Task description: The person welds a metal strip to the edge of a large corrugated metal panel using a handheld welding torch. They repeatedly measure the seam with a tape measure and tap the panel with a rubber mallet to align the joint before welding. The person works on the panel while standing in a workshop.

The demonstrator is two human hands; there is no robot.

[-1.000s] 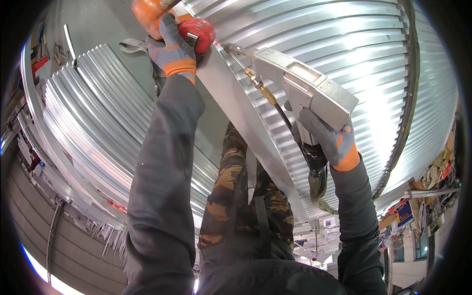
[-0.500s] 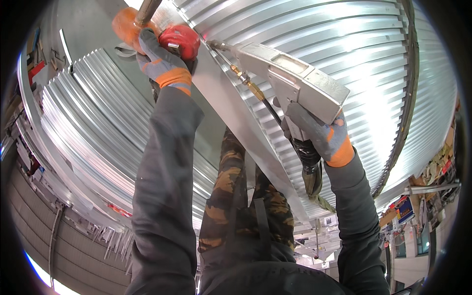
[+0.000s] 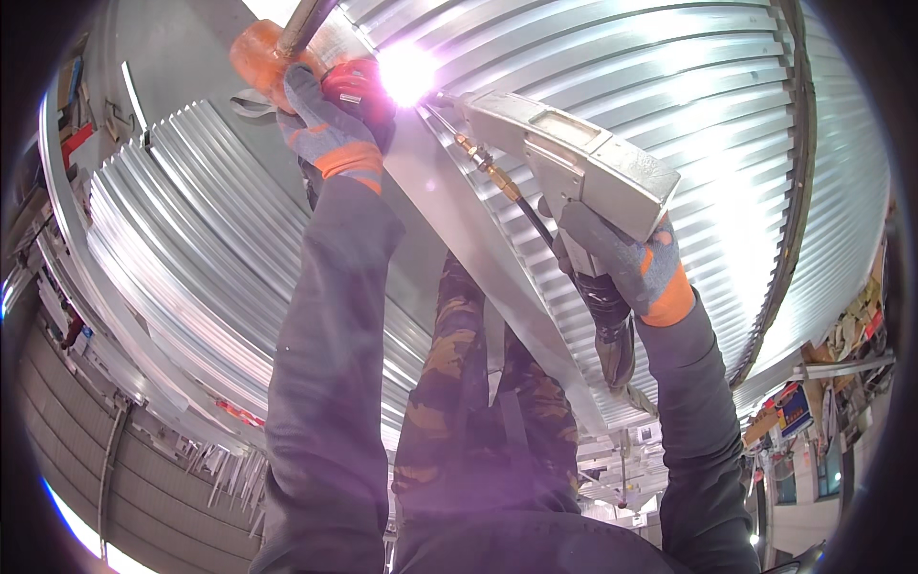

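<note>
In my gloved right hand (image 3: 631,263) is the black grip of a silver, boxy welding gun (image 3: 574,143), fingers wrapped round it. A brass-fitted hose (image 3: 492,172) runs along the gun's side. At its nozzle a white-violet arc (image 3: 406,75) glares over the seam between a flat metal strip (image 3: 459,215) and a ribbed metal panel (image 3: 612,57), hiding the tip. My gloved left hand (image 3: 330,124) is closed on a rounded red-and-black object (image 3: 352,81), partly hidden by the hand and glare. Beside its fingers is a mallet with an orange head (image 3: 260,59) and brown handle (image 3: 306,27).
A second ribbed panel (image 3: 182,210) lies to the left, beside a smooth grey sheet (image 3: 206,57). A dark cable (image 3: 801,143) crosses the right-hand panel. Boxes and scrap (image 3: 794,407) crowd the right edge. My camouflage-trousered legs (image 3: 449,383) stand below the strip.
The bright arc has appeared at the gun's nozzle, with violet glare over the view. My left hand, the red-and-black object and the mallet appear slightly farther right in the picture.
</note>
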